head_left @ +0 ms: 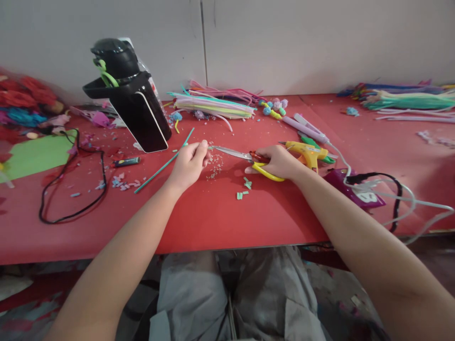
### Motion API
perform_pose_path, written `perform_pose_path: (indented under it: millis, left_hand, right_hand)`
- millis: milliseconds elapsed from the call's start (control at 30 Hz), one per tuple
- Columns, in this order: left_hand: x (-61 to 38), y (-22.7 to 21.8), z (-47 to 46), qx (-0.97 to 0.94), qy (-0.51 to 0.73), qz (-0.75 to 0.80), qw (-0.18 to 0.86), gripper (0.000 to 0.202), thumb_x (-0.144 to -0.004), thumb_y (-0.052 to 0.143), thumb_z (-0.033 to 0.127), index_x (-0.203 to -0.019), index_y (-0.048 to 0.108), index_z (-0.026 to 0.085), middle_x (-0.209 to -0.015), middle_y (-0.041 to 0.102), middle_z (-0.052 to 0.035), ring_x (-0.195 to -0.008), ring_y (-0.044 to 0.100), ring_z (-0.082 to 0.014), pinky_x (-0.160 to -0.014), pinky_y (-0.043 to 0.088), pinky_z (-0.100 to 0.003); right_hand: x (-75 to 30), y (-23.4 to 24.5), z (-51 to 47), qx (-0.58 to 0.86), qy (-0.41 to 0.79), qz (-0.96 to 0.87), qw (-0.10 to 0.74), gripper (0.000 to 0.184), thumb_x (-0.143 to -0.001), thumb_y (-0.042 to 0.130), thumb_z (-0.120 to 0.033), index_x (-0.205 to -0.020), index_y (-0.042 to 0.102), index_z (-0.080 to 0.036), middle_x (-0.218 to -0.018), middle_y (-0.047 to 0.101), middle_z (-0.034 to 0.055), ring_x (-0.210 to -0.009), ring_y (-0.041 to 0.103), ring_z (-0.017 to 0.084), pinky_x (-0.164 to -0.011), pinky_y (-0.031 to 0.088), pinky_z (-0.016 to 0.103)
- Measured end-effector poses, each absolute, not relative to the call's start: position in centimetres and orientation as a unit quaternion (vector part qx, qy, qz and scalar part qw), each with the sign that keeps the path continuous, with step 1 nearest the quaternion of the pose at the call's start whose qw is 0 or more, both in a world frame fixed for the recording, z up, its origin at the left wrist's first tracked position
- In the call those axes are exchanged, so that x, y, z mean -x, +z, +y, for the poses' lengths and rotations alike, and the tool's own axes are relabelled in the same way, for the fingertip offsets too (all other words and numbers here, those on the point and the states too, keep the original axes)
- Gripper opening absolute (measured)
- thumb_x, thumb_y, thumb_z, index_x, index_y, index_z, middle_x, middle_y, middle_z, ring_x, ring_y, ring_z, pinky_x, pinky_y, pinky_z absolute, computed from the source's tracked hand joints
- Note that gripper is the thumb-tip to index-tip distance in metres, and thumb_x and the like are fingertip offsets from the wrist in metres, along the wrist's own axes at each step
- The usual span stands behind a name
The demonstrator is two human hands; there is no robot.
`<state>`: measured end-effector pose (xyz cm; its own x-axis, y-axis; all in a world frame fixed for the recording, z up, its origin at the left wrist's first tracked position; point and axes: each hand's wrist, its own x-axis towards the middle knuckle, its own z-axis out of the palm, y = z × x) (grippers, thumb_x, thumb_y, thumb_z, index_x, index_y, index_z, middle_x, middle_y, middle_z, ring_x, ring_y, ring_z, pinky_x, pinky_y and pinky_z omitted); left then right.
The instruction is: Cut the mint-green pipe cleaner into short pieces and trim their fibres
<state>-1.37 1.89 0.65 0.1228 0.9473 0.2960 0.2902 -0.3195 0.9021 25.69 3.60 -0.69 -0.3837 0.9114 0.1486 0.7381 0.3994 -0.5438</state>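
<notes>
My right hand [279,161] is closed around the handles of a pair of scissors [234,152], with a yellow loop showing below the fingers. The blades point left toward my left hand [190,163]. Its thumb and fingers pinch a small pale green piece [210,148] at the blade tips; most of it is hidden by the fingers. Fine pale clippings [215,166] are scattered beneath the blades. Several short green pieces [240,195] lie nearer the table edge. A long teal pipe cleaner [156,176] rests on the table, partly behind my left hand.
A yellow glue gun [305,152] lies just beyond my right hand. Its neighbours are a lilac tool [305,129] with a white cord and a purple packet [355,189]. Pipe cleaner bundles [216,105] line the wall. A black holder [142,118] stands left, near a black cord [44,199].
</notes>
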Motion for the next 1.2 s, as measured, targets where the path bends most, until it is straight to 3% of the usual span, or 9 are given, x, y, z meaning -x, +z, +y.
perform_pose_path:
  millis: [433,633,767,833,1000,1200]
  left_hand:
    - [1.4,0.6,2.1,-0.659,0.463,0.473,0.358,0.041,-0.103,0.047,0.033,-0.066,0.054,0.018,-0.054,0.049,0.002,-0.046,0.043,-0.0085,-0.046,0.034,-0.025]
    - [3.7,1.2,2.7,-0.708,0.422,0.54,0.172,0.037,-0.099,0.051,0.03,-0.064,0.058,0.018,-0.056,0.054,0.0003,-0.055,0.05,-0.0125,-0.056,0.035,-0.028]
    - [5.9,1.5,3.5,-0.716,0.376,0.583,0.074,0.037,-0.096,0.054,0.029,-0.06,0.056,0.019,-0.053,0.048,0.0011,-0.054,0.045,-0.0136,-0.057,0.031,-0.03]
    - [6.7,1.5,3.9,-0.701,0.398,0.59,0.035,0.033,-0.093,0.056,0.026,-0.06,0.057,0.019,-0.059,0.053,-0.0002,-0.059,0.048,-0.0145,-0.06,0.034,-0.03]
    - [6.3,1.5,3.7,-0.674,0.488,0.549,0.081,0.013,-0.09,0.059,0.023,-0.084,0.07,0.018,-0.081,0.068,-0.0027,-0.072,0.06,-0.0146,-0.068,0.045,-0.028]
    - [2.6,1.4,1.2,-0.826,0.338,0.423,0.158,0.01,-0.089,0.063,0.024,-0.091,0.07,0.018,-0.083,0.065,-0.0012,-0.068,0.058,-0.0121,-0.065,0.046,-0.027]
  right_hand:
    - [-25.6,-1.1,3.8,0.519,0.181,-0.805,0.225,0.068,-0.066,0.066,-0.083,-0.06,0.039,-0.021,-0.057,0.034,-0.0044,-0.058,0.028,0.01,-0.054,0.02,0.03]
    - [-25.5,-0.8,3.8,0.533,0.187,-0.794,0.225,0.07,-0.064,0.066,-0.085,-0.061,0.039,-0.021,-0.058,0.034,-0.0041,-0.058,0.028,0.01,-0.055,0.02,0.03]
    - [-25.5,-0.9,3.8,0.536,0.184,-0.793,0.225,0.069,-0.064,0.066,-0.085,-0.061,0.04,-0.021,-0.058,0.035,-0.004,-0.059,0.027,0.01,-0.055,0.019,0.031]
    - [-25.5,-0.9,3.9,0.54,0.183,-0.79,0.225,0.069,-0.064,0.066,-0.084,-0.061,0.039,-0.021,-0.058,0.034,-0.0042,-0.059,0.026,0.01,-0.055,0.019,0.031]
    - [-25.3,-0.8,3.9,0.548,0.182,-0.781,0.238,0.068,-0.065,0.066,-0.082,-0.061,0.036,-0.021,-0.059,0.031,-0.0045,-0.059,0.026,0.01,-0.056,0.019,0.031]
    - [-25.4,-0.9,4.3,0.582,0.172,-0.755,0.247,0.067,-0.067,0.069,-0.078,-0.061,0.034,-0.022,-0.059,0.027,-0.0051,-0.06,0.025,0.01,-0.056,0.019,0.031]
